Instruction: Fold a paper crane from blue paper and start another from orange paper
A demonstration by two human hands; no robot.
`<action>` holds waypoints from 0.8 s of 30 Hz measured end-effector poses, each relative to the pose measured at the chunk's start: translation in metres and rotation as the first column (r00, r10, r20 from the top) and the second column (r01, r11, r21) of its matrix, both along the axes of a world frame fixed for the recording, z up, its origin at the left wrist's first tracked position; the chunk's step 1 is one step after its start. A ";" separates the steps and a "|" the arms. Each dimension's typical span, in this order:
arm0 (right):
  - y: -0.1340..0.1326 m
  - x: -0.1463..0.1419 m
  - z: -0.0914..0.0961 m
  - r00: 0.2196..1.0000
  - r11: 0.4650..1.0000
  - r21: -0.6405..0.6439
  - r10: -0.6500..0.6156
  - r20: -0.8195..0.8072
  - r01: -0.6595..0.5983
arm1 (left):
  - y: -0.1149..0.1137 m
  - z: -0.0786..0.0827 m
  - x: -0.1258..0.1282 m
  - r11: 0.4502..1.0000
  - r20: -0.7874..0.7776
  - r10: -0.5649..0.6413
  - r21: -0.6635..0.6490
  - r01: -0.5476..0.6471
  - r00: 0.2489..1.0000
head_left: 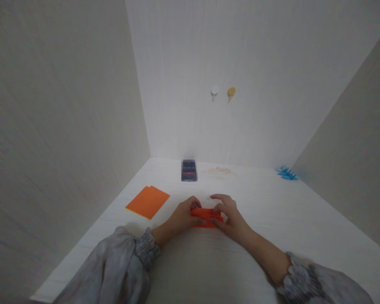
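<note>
Between my two hands, in the middle of the white table, lies a folded piece of orange paper (205,218). My left hand (186,213) pinches its left end, thumb along the near side and fingers curled behind. At the right end, my right hand (229,215) grips the paper between thumb and fingers, with the index finger lifted off and stretched out. The folds form a narrow strip with layers along the near edge; the fingers cover both ends.
A small stack of orange paper sheets (148,202) lies to the left. At the back stands a dark blurred box (189,170). Blue folded paper pieces (286,173) sit at the far right. A white hook (214,91) and a yellow hook (231,92) are on the back wall.
</note>
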State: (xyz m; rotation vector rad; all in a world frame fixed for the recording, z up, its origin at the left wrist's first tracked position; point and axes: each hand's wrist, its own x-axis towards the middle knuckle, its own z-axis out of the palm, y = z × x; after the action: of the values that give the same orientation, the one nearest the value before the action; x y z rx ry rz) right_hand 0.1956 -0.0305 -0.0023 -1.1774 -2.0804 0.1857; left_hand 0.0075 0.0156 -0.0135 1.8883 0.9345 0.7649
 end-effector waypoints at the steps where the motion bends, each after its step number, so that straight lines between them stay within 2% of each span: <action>1: -0.001 -0.001 0.001 1.000 1.000 -0.029 -0.010 0.008 0.010 | -0.001 0.000 0.000 1.000 -0.002 0.008 0.010 -0.008 1.000; 5: 0.001 -0.004 0.001 0.987 0.965 -0.211 -0.161 -0.003 0.157 | -0.002 0.001 0.001 0.997 0.030 0.067 -0.035 -0.066 0.997; 8: 0.003 -0.003 -0.001 0.964 0.930 -0.291 -0.256 -0.077 0.224 | -0.002 0.004 0.002 0.982 0.218 0.079 -0.185 -0.038 0.973; 11: 0.004 0.000 -0.004 0.945 0.912 -0.363 -0.271 -0.182 0.192 | -0.002 0.008 0.003 0.961 0.327 0.118 -0.276 -0.025 0.938; 15: 0.002 -0.001 -0.004 0.913 0.893 -0.418 -0.300 -0.276 0.167 | -0.003 0.012 0.004 0.959 0.290 0.186 -0.262 -0.109 0.939; 21: -0.002 -0.007 0.005 0.848 0.869 -0.471 -0.359 -0.390 0.151 | -0.002 0.009 0.004 0.963 0.326 0.173 -0.255 -0.090 0.930; 24: -0.003 -0.008 0.005 0.817 0.882 -0.462 -0.334 -0.471 0.094 | -0.002 0.007 0.005 0.962 0.340 0.174 -0.259 -0.086 0.924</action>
State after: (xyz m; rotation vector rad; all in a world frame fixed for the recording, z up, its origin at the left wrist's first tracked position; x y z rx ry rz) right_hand 0.1880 -0.0335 0.0028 -1.4077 -1.4209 0.7974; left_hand 0.0125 0.0136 -0.0069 1.4238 0.8793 0.9922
